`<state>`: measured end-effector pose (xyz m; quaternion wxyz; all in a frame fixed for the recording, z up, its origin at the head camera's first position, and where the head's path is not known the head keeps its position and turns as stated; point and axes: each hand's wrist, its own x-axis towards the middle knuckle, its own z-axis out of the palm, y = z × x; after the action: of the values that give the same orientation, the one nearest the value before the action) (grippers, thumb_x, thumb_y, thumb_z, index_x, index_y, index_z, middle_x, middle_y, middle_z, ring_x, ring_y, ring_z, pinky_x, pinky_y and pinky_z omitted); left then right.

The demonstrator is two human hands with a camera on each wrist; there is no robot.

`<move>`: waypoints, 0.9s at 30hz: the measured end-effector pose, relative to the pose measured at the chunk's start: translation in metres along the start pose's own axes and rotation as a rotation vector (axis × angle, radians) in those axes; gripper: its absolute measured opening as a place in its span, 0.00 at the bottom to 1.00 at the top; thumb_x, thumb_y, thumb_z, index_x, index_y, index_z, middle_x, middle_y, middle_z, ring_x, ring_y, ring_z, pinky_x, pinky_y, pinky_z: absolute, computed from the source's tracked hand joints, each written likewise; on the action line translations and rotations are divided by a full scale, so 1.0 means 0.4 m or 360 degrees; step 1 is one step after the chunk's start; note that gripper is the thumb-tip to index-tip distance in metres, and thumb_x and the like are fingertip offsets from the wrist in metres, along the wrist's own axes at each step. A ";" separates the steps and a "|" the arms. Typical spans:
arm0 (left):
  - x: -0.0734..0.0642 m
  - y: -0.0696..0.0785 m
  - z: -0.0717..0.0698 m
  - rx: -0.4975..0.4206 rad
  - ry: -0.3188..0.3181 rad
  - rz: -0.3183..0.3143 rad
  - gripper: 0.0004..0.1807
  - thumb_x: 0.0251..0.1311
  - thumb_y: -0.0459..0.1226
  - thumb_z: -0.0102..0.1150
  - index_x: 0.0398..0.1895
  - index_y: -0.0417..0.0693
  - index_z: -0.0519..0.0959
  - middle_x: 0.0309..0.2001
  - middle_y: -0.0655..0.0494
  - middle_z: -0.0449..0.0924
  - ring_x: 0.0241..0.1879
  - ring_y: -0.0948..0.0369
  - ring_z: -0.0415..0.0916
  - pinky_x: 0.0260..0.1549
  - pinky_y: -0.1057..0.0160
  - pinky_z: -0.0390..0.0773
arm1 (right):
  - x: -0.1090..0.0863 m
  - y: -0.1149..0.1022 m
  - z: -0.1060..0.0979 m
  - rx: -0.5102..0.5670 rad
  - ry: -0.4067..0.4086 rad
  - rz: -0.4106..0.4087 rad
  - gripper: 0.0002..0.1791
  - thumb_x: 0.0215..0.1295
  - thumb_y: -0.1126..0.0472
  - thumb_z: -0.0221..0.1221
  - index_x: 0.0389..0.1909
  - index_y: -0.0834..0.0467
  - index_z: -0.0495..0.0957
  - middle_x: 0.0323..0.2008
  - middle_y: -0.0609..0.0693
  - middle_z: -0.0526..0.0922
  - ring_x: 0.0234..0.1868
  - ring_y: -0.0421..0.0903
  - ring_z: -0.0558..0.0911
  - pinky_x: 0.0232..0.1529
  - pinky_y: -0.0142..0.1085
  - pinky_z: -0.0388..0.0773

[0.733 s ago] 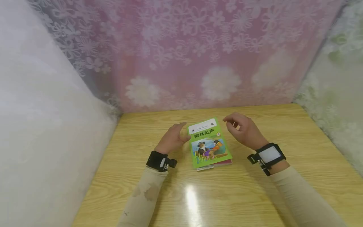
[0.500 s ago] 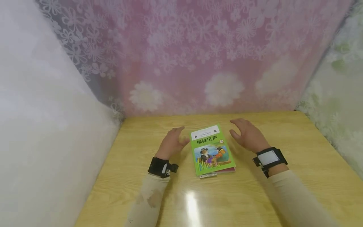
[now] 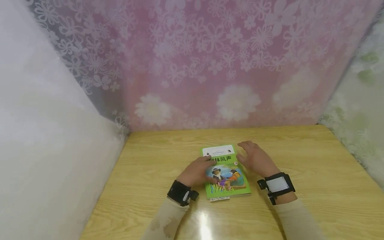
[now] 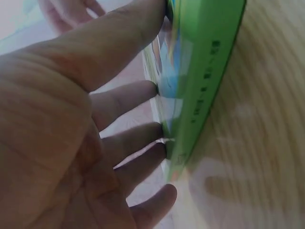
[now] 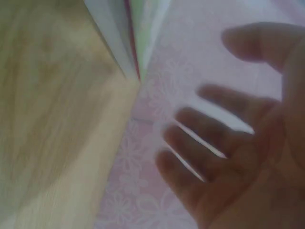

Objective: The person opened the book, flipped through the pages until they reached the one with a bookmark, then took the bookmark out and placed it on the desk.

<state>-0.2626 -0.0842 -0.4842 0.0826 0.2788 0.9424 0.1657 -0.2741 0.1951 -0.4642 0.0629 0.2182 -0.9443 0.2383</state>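
A green picture-covered book lies flat on the wooden table, its title and two animal characters facing up. My left hand reaches over its left side; in the left wrist view the thumb and several fingertips touch the cover beside the green spine. The fingers are fairly straight and spread. My right hand is near the upper right edge, and in the right wrist view its spread fingers hold nothing. A maroon edge shows below the green cover there. A patterned strip sticks out at the near edge.
The wooden table surrounds the book. Behind it stands a pink flowered backdrop. A white sheet borders the left, and a pale leaf-patterned cloth the right. Both wrists wear black straps.
My left hand has moved right, from beside the book onto its cover. My right hand has opened from a curl and come closer to the right edge. The head view has shifted slightly.
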 end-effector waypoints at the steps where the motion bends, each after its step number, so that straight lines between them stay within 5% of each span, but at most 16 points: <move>1: -0.002 -0.003 -0.004 -0.0009 -0.0001 0.0016 0.43 0.56 0.57 0.73 0.74 0.55 0.72 0.78 0.47 0.63 0.77 0.50 0.59 0.73 0.52 0.65 | -0.001 -0.004 0.003 -0.0015 -0.0015 -0.0033 0.26 0.74 0.56 0.61 0.66 0.67 0.74 0.62 0.67 0.77 0.63 0.68 0.76 0.60 0.61 0.76; 5: -0.018 -0.014 -0.034 -0.0027 0.0096 0.0021 0.44 0.61 0.57 0.69 0.78 0.51 0.67 0.79 0.44 0.58 0.79 0.47 0.55 0.76 0.49 0.58 | 0.002 -0.015 0.011 -0.0057 -0.0030 -0.0122 0.24 0.72 0.57 0.62 0.62 0.68 0.78 0.59 0.67 0.80 0.60 0.66 0.79 0.59 0.59 0.78; 11: -0.052 -0.037 -0.116 0.0008 0.0585 -0.0165 0.45 0.69 0.54 0.64 0.81 0.44 0.59 0.79 0.34 0.54 0.79 0.40 0.50 0.77 0.39 0.47 | 0.003 -0.006 0.003 -0.0080 0.0162 0.0018 0.37 0.74 0.54 0.59 0.76 0.68 0.62 0.74 0.73 0.62 0.75 0.72 0.59 0.75 0.65 0.52; 13: -0.064 -0.047 -0.133 0.0029 0.0671 -0.0228 0.44 0.70 0.53 0.63 0.81 0.44 0.58 0.79 0.33 0.55 0.79 0.39 0.49 0.77 0.38 0.47 | 0.003 0.000 0.000 -0.0088 0.0210 0.0035 0.39 0.75 0.53 0.58 0.78 0.67 0.58 0.76 0.73 0.58 0.77 0.72 0.55 0.77 0.65 0.46; 27: -0.064 -0.050 -0.134 0.0043 0.0719 -0.0290 0.46 0.69 0.53 0.64 0.81 0.41 0.57 0.78 0.30 0.53 0.79 0.36 0.48 0.76 0.35 0.47 | 0.001 0.007 -0.008 -0.0092 0.0271 0.0012 0.39 0.74 0.53 0.59 0.78 0.67 0.60 0.77 0.72 0.57 0.78 0.70 0.55 0.78 0.64 0.45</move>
<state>-0.2646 -0.1282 -0.4398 -0.1194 0.1495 0.9603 0.2031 -0.2757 0.1987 -0.4625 0.1484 0.1917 -0.9428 0.2289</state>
